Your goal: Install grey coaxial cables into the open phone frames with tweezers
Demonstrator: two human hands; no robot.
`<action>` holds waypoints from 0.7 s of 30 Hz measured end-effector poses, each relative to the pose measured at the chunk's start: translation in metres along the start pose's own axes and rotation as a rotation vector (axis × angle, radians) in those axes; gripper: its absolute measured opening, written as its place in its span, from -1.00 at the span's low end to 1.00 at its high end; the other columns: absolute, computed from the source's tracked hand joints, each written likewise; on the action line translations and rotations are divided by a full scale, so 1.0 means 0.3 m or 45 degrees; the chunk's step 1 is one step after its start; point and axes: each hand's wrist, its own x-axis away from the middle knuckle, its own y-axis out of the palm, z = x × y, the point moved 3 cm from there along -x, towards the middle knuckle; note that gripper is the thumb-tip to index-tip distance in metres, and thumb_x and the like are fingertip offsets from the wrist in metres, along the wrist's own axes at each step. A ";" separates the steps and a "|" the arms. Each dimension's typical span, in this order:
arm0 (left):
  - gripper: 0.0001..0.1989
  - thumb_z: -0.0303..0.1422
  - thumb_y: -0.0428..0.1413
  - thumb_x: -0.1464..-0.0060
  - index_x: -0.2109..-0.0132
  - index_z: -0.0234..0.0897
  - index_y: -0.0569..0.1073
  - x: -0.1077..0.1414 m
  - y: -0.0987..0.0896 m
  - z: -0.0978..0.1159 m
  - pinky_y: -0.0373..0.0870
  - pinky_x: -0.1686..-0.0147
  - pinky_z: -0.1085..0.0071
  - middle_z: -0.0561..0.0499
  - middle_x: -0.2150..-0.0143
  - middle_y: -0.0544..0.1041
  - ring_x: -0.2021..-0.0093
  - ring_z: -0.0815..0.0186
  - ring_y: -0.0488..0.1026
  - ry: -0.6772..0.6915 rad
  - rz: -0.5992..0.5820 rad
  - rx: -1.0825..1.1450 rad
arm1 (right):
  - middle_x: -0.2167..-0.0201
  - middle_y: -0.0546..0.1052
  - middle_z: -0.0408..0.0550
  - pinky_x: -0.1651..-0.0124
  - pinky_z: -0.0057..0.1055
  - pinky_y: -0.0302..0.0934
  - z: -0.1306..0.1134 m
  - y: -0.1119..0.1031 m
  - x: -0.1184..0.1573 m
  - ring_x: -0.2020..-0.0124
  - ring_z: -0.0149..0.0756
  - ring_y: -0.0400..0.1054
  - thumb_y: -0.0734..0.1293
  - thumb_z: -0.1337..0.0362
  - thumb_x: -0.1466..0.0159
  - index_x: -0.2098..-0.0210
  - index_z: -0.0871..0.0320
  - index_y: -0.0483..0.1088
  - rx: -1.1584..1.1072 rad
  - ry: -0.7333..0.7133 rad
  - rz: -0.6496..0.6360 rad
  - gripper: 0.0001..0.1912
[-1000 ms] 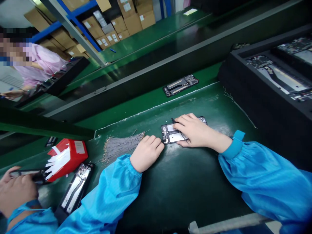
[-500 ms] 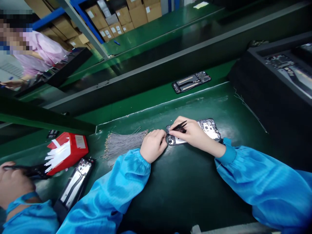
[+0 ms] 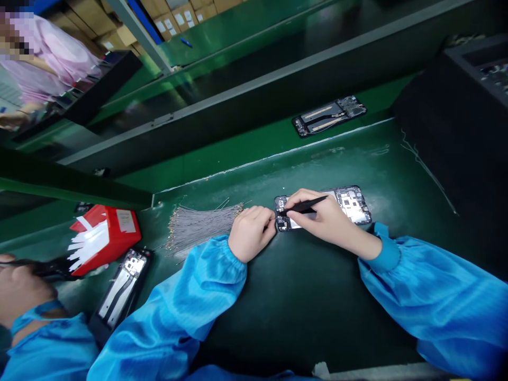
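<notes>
An opened phone (image 3: 355,205) lies flat on the green bench, its circuit board and silvery middle exposed. Over its left part, my right hand (image 3: 329,225) is closed around black tweezers (image 3: 308,205) that point down at the phone's left end; their tips are hard to see. My left hand (image 3: 252,234) rests curled at that same end, fingertips pressed together against the edge. Whatever it pinches is too small to make out. Just left of it lies a bundle of thin grey cables (image 3: 202,227) with gold-coloured ends.
Another opened phone (image 3: 329,116) lies on the ledge behind. At left are a red bin (image 3: 129,235) with white strips, a third phone (image 3: 121,288) and a co-worker's hand (image 3: 24,291). A black box (image 3: 448,127) stands right, near loose wires (image 3: 428,172). A person in pink sits beyond.
The tweezers have turned in my right hand and now show more of their length. My left hand stays at the phone's left end. The whole view has shifted slightly.
</notes>
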 end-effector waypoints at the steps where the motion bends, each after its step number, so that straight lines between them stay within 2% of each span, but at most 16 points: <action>1: -0.89 -0.43 -0.06 -0.06 0.40 -0.28 0.32 0.000 0.000 0.000 0.21 0.41 0.46 0.06 0.51 0.33 0.46 0.38 0.26 -0.002 0.000 -0.002 | 0.41 0.45 -0.10 0.29 -0.41 0.24 0.001 0.001 -0.001 0.35 -0.37 0.35 0.26 0.40 -0.11 0.38 0.16 0.34 -0.012 0.017 -0.003 -0.94; 7: -0.87 -0.43 -0.07 -0.06 0.41 -0.28 0.32 -0.001 -0.002 0.003 0.21 0.41 0.46 0.06 0.52 0.32 0.47 0.38 0.26 -0.014 0.003 -0.021 | 0.38 0.49 -0.10 0.29 -0.40 0.28 0.009 0.001 -0.008 0.33 -0.34 0.39 0.26 0.38 -0.12 0.39 0.16 0.37 -0.038 0.112 -0.022 -0.94; 21: -0.89 -0.44 -0.06 -0.05 0.41 -0.28 0.33 0.003 0.004 0.001 0.21 0.40 0.46 0.06 0.51 0.32 0.46 0.38 0.27 0.008 0.007 -0.037 | 0.38 0.49 -0.10 0.26 -0.38 0.29 0.011 0.001 -0.007 0.31 -0.33 0.39 0.26 0.36 -0.12 0.39 0.16 0.37 -0.049 0.122 -0.021 -0.94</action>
